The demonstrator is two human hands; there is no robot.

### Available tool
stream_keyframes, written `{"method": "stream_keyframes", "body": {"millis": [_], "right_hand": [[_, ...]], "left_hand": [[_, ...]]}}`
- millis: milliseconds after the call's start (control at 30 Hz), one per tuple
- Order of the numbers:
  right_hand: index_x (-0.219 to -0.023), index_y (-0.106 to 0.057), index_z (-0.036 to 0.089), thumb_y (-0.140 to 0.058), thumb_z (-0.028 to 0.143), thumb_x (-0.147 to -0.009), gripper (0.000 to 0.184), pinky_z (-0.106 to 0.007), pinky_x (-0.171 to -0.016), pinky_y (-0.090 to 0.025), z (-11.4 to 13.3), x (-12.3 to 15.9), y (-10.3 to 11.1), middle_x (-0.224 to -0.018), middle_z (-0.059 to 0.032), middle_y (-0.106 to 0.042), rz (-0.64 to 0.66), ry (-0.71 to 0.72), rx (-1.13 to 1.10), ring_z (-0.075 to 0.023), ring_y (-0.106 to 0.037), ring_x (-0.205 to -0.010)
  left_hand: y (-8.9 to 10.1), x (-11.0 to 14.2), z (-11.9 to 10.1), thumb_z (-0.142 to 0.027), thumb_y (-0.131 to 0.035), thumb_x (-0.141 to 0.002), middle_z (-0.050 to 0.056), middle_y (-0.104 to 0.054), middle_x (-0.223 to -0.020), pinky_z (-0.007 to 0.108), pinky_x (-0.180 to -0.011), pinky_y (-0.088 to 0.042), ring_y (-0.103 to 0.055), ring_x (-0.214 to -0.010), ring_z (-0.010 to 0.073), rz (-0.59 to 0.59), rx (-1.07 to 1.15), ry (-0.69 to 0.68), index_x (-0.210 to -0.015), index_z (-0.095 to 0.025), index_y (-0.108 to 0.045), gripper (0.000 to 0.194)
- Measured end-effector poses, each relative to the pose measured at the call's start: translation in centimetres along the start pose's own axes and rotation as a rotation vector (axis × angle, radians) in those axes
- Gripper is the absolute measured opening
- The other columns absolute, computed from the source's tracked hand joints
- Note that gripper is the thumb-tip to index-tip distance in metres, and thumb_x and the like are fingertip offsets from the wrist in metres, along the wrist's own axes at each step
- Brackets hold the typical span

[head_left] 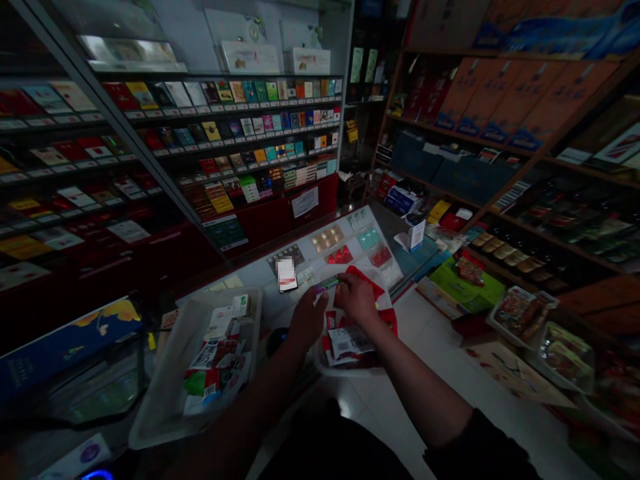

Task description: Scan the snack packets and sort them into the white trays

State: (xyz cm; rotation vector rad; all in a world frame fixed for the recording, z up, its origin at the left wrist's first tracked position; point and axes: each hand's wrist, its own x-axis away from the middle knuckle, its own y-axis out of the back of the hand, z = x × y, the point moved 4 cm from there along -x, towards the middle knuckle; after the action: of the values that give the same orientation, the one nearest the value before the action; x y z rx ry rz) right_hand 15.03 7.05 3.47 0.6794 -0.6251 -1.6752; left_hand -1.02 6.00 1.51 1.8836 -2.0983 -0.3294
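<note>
Over a white plastic bin (320, 367), my left hand (306, 321) and my right hand (357, 300) meet at a small, shiny purple-and-green packet (327, 285). Its left end is in the fingers of my left hand, and the fingers of my right hand close on the other end. What kind of packet it is, I cannot make out. Red packets (373, 280) and a white-and-red packet with a barcode (350, 341) lie in the bin below. A small white card or box (287, 275), partly blurred out, is on the glass counter to the left.
A larger white bin (155, 400) with mixed snack packets (215, 360) stands at left. Beyond the glass counter (260, 280), shelves hold rows of cigarette packs (250, 127). Wooden shelves with orange boxes (505, 100) rise at right. Packaged goods (520, 310) line the lower right.
</note>
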Motion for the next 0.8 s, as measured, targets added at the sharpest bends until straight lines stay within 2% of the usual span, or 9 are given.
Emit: {"method": "stream_keyframes", "body": {"millis": [133, 233, 367, 467, 633, 800], "right_hand": [[-0.119, -0.076, 0.021, -0.052, 0.013, -0.093, 0.036, -0.029, -0.101, -0.051, 2.8, 2.5, 0.4, -0.117, -0.0044, -0.078, -0.025, -0.003, -0.087, -0.0193, -0.072, -0.107], [-0.117, -0.076, 0.023, -0.052, 0.013, -0.092, 0.037, -0.028, -0.1, -0.052, 4.8, 4.0, -0.1, -0.115, -0.0029, -0.079, -0.037, 0.016, -0.145, -0.0184, -0.073, -0.104], [-0.121, -0.074, 0.022, -0.052, 0.014, -0.091, 0.038, -0.03, -0.102, -0.052, 6.7, 5.5, -1.9, -0.115, -0.0036, -0.079, -0.028, -0.003, -0.19, -0.0187, -0.073, -0.108], [-0.127, -0.071, 0.021, -0.053, 0.013, -0.09, 0.042, -0.031, -0.107, -0.05, 7.4, 6.5, -3.8, -0.121, -0.0043, -0.077, -0.027, -0.003, -0.221, -0.0183, -0.071, -0.115], [-0.137, -0.064, 0.021, -0.051, 0.012, -0.091, 0.048, -0.033, -0.111, -0.049, 7.1, 8.1, -7.2, -0.13, -0.0053, -0.073, 0.024, -0.013, -0.288, -0.0177, -0.068, -0.123], [-0.139, -0.062, 0.02, -0.05, 0.012, -0.093, 0.049, -0.033, -0.112, -0.048, 6.4, 9.3, -9.3, -0.133, -0.0069, -0.072, 0.032, -0.038, -0.25, -0.0176, -0.066, -0.125]], "left_hand": [[3.4, 2.1, -1.3, -0.042, -0.049, -0.098, 0.011, -0.072, -0.123, 0.042, -0.104, -0.047, -0.065, -0.114, 0.0264, 0.021, -0.042, -0.055, -0.12, -0.02, -0.066, 0.035], [5.9, 3.3, -1.6, -0.045, -0.048, -0.098, 0.01, -0.073, -0.12, 0.043, -0.101, -0.049, -0.066, -0.111, 0.0272, 0.018, -0.108, -0.099, -0.12, -0.021, -0.067, 0.038], [9.1, 4.3, -1.2, -0.045, -0.043, -0.1, 0.011, -0.071, -0.126, 0.044, -0.105, -0.048, -0.064, -0.117, 0.0274, 0.03, -0.191, -0.208, -0.125, -0.02, -0.065, 0.041], [11.0, 4.4, 0.1, -0.043, -0.042, -0.101, 0.013, -0.069, -0.128, 0.045, -0.11, -0.045, -0.063, -0.12, 0.0277, 0.052, -0.231, -0.244, -0.13, -0.018, -0.062, 0.044], [12.7, 4.4, 2.9, -0.04, -0.043, -0.1, 0.013, -0.066, -0.136, 0.045, -0.114, -0.043, -0.06, -0.128, 0.0278, 0.086, -0.246, -0.267, -0.136, -0.019, -0.059, 0.045], [13.0, 4.2, 4.5, -0.037, -0.041, -0.1, 0.011, -0.069, -0.131, 0.045, -0.112, -0.045, -0.063, -0.123, 0.0266, 0.128, -0.249, -0.316, -0.132, -0.019, -0.062, 0.042]]}}
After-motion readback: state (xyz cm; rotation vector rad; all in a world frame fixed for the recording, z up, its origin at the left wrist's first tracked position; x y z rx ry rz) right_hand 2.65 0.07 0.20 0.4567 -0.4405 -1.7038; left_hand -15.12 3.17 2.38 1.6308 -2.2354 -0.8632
